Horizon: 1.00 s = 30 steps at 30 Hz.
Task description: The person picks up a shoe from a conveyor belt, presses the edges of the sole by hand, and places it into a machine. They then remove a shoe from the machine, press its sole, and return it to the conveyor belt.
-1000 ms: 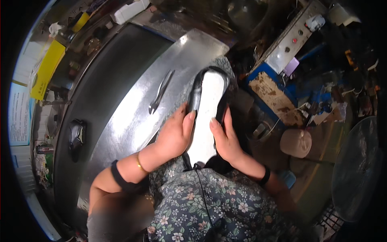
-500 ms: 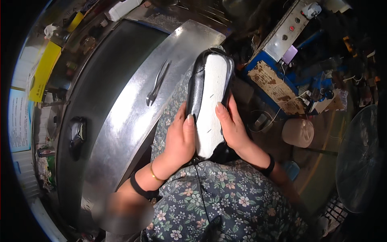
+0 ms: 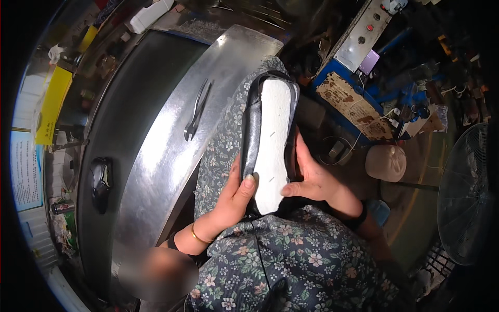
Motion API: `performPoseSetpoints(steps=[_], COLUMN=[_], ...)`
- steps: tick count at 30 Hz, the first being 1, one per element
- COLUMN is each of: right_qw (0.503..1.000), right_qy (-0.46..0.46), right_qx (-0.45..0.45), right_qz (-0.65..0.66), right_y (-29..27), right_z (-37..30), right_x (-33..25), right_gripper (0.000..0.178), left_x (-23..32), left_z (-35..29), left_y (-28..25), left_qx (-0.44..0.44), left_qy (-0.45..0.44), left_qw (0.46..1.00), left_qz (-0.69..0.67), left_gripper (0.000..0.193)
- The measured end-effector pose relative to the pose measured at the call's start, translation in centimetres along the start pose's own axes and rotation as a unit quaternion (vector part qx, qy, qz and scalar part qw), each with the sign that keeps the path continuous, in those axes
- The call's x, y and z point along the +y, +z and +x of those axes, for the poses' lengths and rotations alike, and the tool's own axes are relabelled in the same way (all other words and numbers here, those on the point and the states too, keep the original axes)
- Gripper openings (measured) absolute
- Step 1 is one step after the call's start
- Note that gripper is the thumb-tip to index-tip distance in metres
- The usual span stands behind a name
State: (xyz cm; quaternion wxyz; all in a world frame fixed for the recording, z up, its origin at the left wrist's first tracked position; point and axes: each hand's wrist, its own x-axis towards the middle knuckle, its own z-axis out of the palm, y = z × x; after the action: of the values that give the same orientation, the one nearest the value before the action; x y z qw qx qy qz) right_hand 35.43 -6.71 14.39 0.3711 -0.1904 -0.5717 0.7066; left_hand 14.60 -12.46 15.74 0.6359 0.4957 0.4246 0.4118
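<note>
A black shoe upper (image 3: pixel 253 132) lies bottom up over my lap, its long axis pointing away from me. Set in its underside is a white insole board (image 3: pixel 274 125) with two small staples. My left hand (image 3: pixel 228 203) grips the left side near the close end, thumb at the board's edge. On the opposite side my right hand (image 3: pixel 317 179) wraps the shoe, its thumb pressed by the board's near end. The fingers beneath are partly hidden. Metal pincers (image 3: pixel 196 112) rest on the shiny metal ledge (image 3: pixel 171 125) to the left.
Another black shoe (image 3: pixel 101 182) sits on the dark belt (image 3: pixel 130 99) at far left. At upper right stands a blue machine with a button panel (image 3: pixel 358 36) and loose white cables. A fan (image 3: pixel 465 197) and a whitish container (image 3: pixel 385 162) are on the right.
My right thumb has slid toward me, from the board's middle to its near end. My left thumb has also shifted slightly nearer. The shoe stays in both hands.
</note>
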Motion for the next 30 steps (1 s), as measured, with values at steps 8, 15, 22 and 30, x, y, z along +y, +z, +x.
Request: performPoseSetpoints(steps=[8, 15, 22, 30], right_qw=[0.994, 0.994, 0.991, 0.987], right_qy=[-0.039, -0.066, 0.024, 0.004], right_qx=[0.093, 0.080, 0.125, 0.144], right_qz=[-0.034, -0.036, -0.045, -0.065], right_y=[0.7, 0.7, -1.0, -4.9], right_z=[0.6, 0.2, 0.4, 11.4], right_x=[-0.4, 0.2, 1.3, -3.0], right_gripper=[0.100, 0.102, 0.082, 0.040], left_x=[0.2, 3.4, 5.6, 5.8], left_z=[1.7, 6.0, 14.6, 14.9], left_y=[0.0, -5.4, -4.1, -2.5], left_qx=[0.098, 0.139, 0.029, 0.029], left_qy=[0.052, 0.086, -0.013, 0.060], left_qw=[0.989, 0.986, 0.985, 0.998], left_qz=[0.093, 0.036, -0.170, -0.015], left_gripper=[0.062, 0.040, 0.066, 0.039])
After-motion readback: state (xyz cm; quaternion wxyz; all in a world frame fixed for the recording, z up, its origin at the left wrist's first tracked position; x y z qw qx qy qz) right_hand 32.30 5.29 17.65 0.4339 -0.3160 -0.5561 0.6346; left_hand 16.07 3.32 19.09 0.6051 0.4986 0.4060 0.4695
